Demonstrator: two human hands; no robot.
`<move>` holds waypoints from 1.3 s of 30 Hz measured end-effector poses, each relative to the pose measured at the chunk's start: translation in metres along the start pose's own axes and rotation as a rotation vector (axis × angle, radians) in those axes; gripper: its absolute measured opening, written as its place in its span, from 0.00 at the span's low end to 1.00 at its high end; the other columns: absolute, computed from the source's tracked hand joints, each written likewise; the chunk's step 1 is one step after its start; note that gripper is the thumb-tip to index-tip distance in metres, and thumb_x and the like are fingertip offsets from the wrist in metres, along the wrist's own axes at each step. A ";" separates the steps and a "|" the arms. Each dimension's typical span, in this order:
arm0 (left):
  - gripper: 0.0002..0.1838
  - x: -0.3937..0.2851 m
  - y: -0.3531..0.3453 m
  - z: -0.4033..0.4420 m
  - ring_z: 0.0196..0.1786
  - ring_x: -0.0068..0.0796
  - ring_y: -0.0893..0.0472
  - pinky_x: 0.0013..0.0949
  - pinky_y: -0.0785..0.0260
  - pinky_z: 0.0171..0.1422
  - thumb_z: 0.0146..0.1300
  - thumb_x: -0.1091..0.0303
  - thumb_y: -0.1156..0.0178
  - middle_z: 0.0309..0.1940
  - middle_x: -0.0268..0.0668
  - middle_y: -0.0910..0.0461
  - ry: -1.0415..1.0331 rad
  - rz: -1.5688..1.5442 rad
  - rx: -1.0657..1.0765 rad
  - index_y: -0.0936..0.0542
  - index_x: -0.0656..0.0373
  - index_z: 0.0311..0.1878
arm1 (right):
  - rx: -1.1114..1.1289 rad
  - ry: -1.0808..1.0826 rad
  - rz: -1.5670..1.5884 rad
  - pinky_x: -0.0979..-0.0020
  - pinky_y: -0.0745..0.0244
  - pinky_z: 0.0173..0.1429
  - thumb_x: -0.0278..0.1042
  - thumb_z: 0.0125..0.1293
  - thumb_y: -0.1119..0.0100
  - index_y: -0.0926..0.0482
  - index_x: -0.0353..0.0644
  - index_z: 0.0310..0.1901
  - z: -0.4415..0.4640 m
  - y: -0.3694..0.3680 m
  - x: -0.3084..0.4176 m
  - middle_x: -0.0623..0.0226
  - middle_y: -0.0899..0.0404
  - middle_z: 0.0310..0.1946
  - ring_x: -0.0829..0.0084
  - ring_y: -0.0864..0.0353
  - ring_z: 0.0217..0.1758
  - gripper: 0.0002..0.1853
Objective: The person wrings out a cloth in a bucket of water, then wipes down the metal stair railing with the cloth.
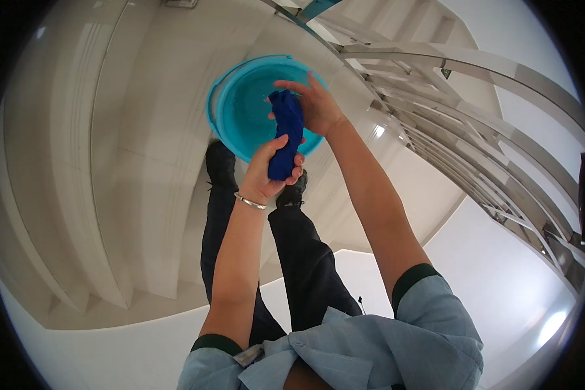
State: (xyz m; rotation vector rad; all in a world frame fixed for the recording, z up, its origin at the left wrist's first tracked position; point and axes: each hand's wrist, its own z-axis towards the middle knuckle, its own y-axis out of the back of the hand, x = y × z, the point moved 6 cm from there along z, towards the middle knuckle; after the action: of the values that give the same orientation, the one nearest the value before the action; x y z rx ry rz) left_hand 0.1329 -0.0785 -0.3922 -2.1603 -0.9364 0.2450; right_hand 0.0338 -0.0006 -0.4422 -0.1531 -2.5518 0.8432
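Over a turquoise bucket [231, 123], a bunched dark blue cloth [286, 136] is held in a long roll. My left hand [266, 166], with a silver bangle at the wrist, is wrapped round the cloth's lower end. At the upper end, my right hand [315, 107] is beside the cloth with its thumb and forefinger spread apart; some of its fingertips show behind the cloth. The bucket stands on the floor and its handle rests along the left rim. What is inside looks like water.
Pale stair steps [71, 195] curve along the left. A metal railing [487, 123] runs down the right, with more stairs beyond it. My black shoes [221, 166] are just below the bucket. A white wall [500, 273] is at the lower right.
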 end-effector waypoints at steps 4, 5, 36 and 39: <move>0.30 0.009 -0.025 -0.012 0.13 0.24 0.32 0.23 0.41 0.14 0.63 0.47 0.53 0.22 0.37 0.30 0.017 -0.275 0.372 0.35 0.66 0.55 | 0.267 0.049 0.359 0.48 0.32 0.55 0.72 0.60 0.65 0.37 0.44 0.61 0.009 -0.010 -0.018 0.49 0.32 0.54 0.51 0.28 0.55 0.40; 0.31 0.011 -0.032 -0.014 0.14 0.23 0.32 0.23 0.42 0.14 0.63 0.46 0.54 0.22 0.37 0.31 0.032 -0.354 0.517 0.37 0.67 0.56 | 0.356 0.047 0.446 0.44 0.33 0.55 0.72 0.60 0.65 0.38 0.45 0.62 0.010 -0.021 -0.023 0.49 0.33 0.56 0.49 0.30 0.57 0.40; 0.18 -0.029 0.028 0.021 0.29 0.25 0.26 0.27 0.34 0.31 0.52 0.71 0.37 0.30 0.36 0.25 -0.703 0.887 -0.554 0.31 0.64 0.43 | -0.768 0.670 -0.782 0.75 0.31 0.24 0.31 0.60 0.46 0.18 0.36 0.35 -0.008 -0.056 0.027 0.63 0.22 0.19 0.77 0.25 0.19 0.09; 0.18 -0.028 0.027 0.021 0.36 0.34 0.21 0.33 0.31 0.40 0.51 0.69 0.36 0.34 0.42 0.22 -0.765 0.917 -0.571 0.29 0.64 0.44 | -0.861 0.597 -0.807 0.66 0.25 0.37 0.30 0.58 0.47 0.19 0.36 0.34 -0.014 -0.052 0.025 0.52 0.20 0.27 0.56 0.20 0.30 0.09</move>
State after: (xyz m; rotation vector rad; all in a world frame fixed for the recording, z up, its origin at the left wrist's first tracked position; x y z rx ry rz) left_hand 0.1183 -0.0983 -0.4296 -2.9787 -0.2968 1.4730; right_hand 0.0197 -0.0295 -0.3920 0.3085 -1.9394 -0.5439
